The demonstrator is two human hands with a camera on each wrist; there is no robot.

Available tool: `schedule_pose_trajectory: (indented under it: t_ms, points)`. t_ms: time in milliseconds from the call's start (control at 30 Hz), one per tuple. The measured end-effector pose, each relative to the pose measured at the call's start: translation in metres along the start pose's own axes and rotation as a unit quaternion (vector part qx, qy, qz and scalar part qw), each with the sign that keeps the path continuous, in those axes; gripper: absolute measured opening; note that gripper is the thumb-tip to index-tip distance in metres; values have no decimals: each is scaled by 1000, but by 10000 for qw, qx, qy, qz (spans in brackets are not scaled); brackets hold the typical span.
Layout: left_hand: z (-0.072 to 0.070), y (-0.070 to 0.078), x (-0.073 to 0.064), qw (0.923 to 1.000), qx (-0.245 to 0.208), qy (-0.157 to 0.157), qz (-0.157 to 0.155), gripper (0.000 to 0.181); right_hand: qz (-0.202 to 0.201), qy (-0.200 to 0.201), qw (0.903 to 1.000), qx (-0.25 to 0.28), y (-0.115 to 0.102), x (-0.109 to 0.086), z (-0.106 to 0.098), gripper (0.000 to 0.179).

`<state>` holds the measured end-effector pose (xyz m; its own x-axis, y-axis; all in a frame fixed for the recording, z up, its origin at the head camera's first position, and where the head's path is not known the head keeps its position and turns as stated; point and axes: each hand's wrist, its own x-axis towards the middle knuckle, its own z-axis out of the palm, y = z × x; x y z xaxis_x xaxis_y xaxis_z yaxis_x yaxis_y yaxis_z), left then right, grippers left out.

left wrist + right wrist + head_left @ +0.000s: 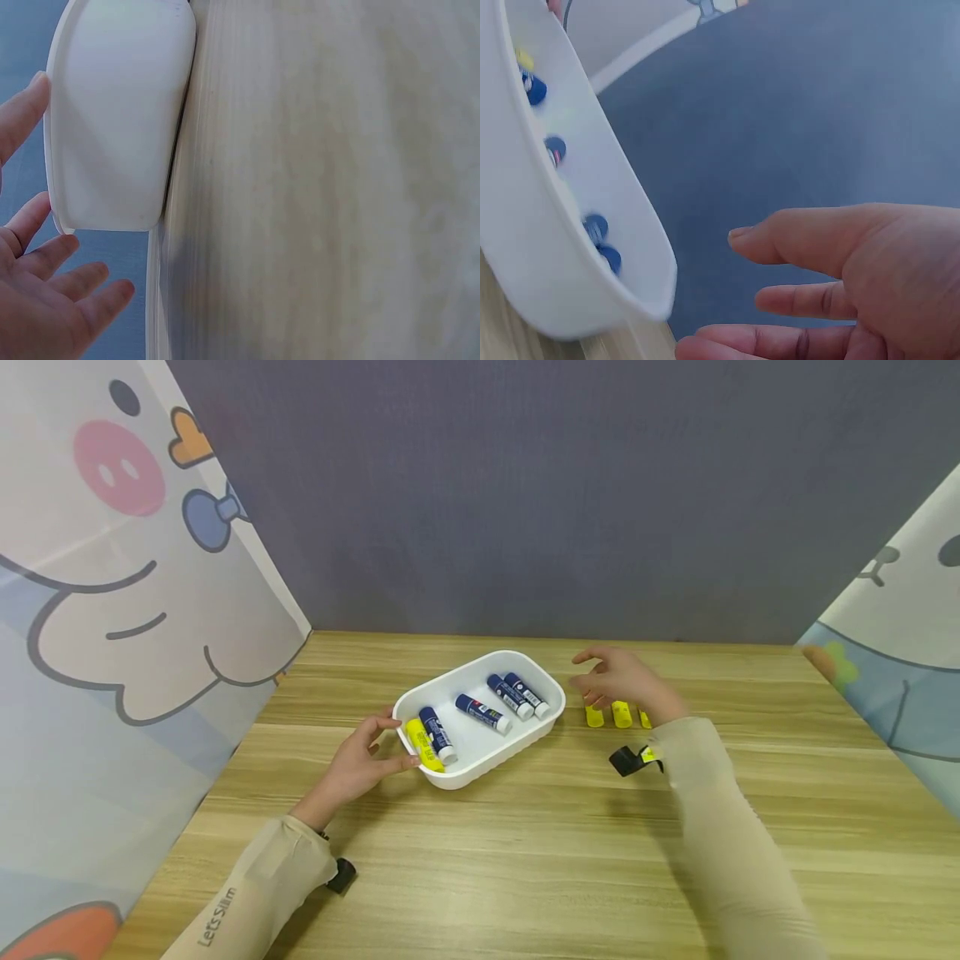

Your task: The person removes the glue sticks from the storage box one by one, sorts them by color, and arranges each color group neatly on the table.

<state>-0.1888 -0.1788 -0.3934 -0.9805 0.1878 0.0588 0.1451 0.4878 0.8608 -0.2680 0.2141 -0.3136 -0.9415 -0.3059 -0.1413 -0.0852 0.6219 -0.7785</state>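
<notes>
A white plastic tray with rounded corners stands on the table. Inside lie several dark blue glue sticks with white ends, plus one yellow stick along the left end. My left hand touches the rim at that end with thumb and index fingertips; its other fingers spread out loosely in the left wrist view. Just beyond the tray's right end, my right hand hovers with loosely bent fingers and nothing held. Beneath it, yellow cylinders rest on the table, partly hidden by the hand and wrist.
The wood-grain table reaches back to a dark grey panel. Cartoon-printed panels flank it on the left and right. Black straps hang at both wrists.
</notes>
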Motion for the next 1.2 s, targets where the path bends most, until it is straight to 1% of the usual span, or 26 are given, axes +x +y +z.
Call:
schedule_pose_trajectory:
  t_ms: [67, 367, 567, 767, 900, 1033, 1200]
  points:
    - [0, 0, 0, 10000, -3, -6, -3, 58, -61, -41, 10000, 2, -5, 3, 6, 56]
    - [0, -1, 0, 10000, -13, -5, 30, 57, -205, -284, 9988, -335, -26, 18, 39, 55]
    - [0, 0, 0, 10000, -5, -13, 36, 57, -458, -464, 9970, -410, -44, 26, 64, 50]
    - [0, 0, -1, 10000, -20, -20, 51, 57, -705, -659, 9946, -380, -63, 32, 94, 44]
    - [0, 1, -1, 10000, -48, -34, 54, 57, -874, -903, 9911, -436, -72, 34, 116, 44]
    - [0, 0, -1, 9999, -58, -27, 77, 56, -995, -1224, 9867, -381, -79, 37, 137, 46]
    - [-1, 0, -1, 9999, -60, -21, 105, 57, -909, -1594, 9829, -130, -84, 39, 156, 46]
